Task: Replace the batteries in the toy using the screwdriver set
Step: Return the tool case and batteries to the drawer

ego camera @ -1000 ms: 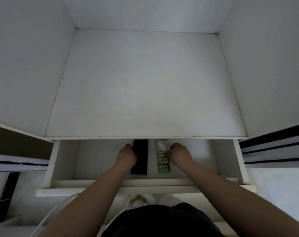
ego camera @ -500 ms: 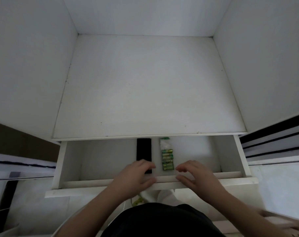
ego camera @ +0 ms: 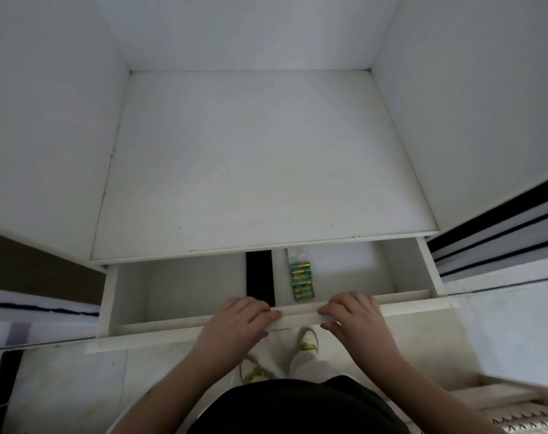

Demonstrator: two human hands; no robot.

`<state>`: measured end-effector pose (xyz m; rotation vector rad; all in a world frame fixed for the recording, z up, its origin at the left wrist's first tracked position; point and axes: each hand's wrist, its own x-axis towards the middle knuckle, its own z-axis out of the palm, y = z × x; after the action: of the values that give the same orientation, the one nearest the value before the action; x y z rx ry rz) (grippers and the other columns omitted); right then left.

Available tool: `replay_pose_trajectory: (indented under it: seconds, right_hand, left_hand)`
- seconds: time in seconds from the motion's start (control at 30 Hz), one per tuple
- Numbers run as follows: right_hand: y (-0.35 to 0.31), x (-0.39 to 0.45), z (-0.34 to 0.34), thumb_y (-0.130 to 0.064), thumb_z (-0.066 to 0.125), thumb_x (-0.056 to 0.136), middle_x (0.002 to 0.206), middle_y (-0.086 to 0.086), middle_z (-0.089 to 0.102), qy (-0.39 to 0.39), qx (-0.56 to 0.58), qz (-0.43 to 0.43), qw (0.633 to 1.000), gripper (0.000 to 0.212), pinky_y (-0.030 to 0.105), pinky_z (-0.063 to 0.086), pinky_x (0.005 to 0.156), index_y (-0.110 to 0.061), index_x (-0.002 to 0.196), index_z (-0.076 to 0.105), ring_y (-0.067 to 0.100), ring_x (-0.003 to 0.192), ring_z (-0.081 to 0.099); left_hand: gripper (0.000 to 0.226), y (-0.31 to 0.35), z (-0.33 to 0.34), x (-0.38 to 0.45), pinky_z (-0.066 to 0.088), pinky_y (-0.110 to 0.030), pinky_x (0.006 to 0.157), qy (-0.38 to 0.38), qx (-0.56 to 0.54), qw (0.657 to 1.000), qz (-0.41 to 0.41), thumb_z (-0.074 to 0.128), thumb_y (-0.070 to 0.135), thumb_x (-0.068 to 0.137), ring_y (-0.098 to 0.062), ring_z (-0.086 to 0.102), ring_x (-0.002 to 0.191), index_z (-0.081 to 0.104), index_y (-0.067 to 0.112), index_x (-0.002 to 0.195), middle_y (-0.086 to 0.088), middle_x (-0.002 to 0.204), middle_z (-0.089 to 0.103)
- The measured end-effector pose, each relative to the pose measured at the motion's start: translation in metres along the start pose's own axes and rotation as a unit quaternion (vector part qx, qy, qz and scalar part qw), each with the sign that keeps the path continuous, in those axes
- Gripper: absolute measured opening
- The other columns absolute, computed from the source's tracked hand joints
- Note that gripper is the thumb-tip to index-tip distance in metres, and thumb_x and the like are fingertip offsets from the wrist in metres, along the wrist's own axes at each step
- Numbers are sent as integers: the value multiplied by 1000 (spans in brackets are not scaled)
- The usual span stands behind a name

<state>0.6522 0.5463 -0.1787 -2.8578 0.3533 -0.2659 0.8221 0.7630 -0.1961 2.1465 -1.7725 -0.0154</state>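
Head view. A white drawer [ego camera: 131, 296] stands pulled out beneath a white desktop [ego camera: 260, 170]. The left hand [ego camera: 235, 327] and the right hand [ego camera: 354, 317] both rest on the drawer's front rail, fingers curled over its top edge and thumbs below it, so each grips the rail and nothing else.

The drawer holds two items, side by side but apart: a long black case [ego camera: 260, 277], presumably the screwdriver set, and a pack of green batteries [ego camera: 302, 280] in clear wrap. Both lie just beyond the hands, toward the desk, with their long axes running away from the person. The case's near end sits just beside the left hand's fingertips [ego camera: 274, 313]; the batteries lie between the two hands, somewhat nearer the right. The far ends of both pass under the desktop edge.

No toy is visible. Below the drawer, the person's shoes [ego camera: 307, 343] stand on a pale floor.
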Motion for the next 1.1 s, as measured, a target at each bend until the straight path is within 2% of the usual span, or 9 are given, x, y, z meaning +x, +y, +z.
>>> replay_pose_trajectory:
  seconds: [0.13, 0.23, 0.3, 0.4, 0.47, 0.7, 0.77, 0.93, 1.1]
  right_hand:
    - [-9, 23, -8, -30, 87, 61, 93, -4, 62, 23, -55, 34, 998, 39, 29, 46, 73, -25, 96, 69, 17, 85, 52]
    - [-11, 33, -10, -36, 66, 80, 91, -6, 61, 37, -34, -1, 999, 22, 28, 48, 73, -24, 98, 65, 14, 83, 54]
    - [-9, 31, -7, -40, 52, 87, 82, -9, 61, 3, -6, -32, 999, 20, 25, 48, 68, -25, 90, 66, 11, 76, 56]
    - [5, 25, 0, -41, 45, 88, 80, -11, 65, -53, -19, -21, 998, 28, 25, 51, 66, -27, 85, 69, 10, 74, 61]
    - [14, 25, 3, -42, 42, 85, 88, -12, 67, -75, -33, 11, 997, 33, 27, 54, 70, -28, 93, 71, 10, 80, 65]
    - [18, 46, 1, -44, 40, 85, 104, -10, 66, -131, -7, 52, 990, 42, 30, 53, 83, -24, 114, 64, 12, 95, 64]
    - [21, 53, 1, -46, 41, 84, 111, -8, 65, -151, -2, 49, 987, 46, 31, 52, 87, -24, 121, 59, 13, 102, 62]
    - [35, 73, 1, -46, 39, 85, 122, -5, 61, -168, 14, 44, 985, 53, 31, 43, 97, -21, 130, 53, 16, 112, 58]
    - [41, 87, 4, -46, 40, 88, 129, -4, 55, -188, 38, 61, 980, 52, 34, 36, 105, -22, 134, 49, 19, 121, 52]
  left_hand:
    - [24, 8, -5, 9, 37, -28, 74, 59, 47, 997, -33, 57, 13, 76, -18, 50, 81, 60, 21, 98, 0, 91, 54]
    - [4, 23, 5, 8, 42, -29, 54, 31, 45, 997, -51, 59, 19, 75, -18, 51, 66, 60, 22, 79, 2, 72, 54]
    - [9, 27, 13, 6, 45, -28, 50, 2, 44, 994, -95, 58, 29, 77, -17, 57, 64, 63, 22, 75, 3, 70, 57]
    - [26, 19, 17, 6, 50, -33, 67, 7, 67, 978, -196, 50, 31, 79, -19, 63, 73, 70, 19, 91, 2, 83, 66]
    - [33, 12, 17, 7, 44, -35, 81, 12, 85, 969, -233, 47, 29, 81, -20, 64, 78, 70, 17, 100, 2, 89, 68]
    - [44, 6, 16, 19, 45, -36, 98, -22, 65, 965, -252, 46, 28, 82, -20, 62, 100, 60, 16, 122, 1, 108, 64]
    - [50, 4, 16, 22, 38, -34, 103, -30, 58, 962, -266, 43, 29, 82, -20, 59, 108, 56, 15, 128, -1, 117, 63]
    - [58, -6, 18, 33, 30, -36, 108, -60, 37, 942, -329, 42, 29, 82, -22, 55, 118, 49, 11, 137, -6, 129, 58]
    - [52, -18, 23, 48, 33, -36, 103, -52, 28, 931, -361, 43, 30, 80, -26, 59, 109, 54, 10, 126, -8, 118, 61]
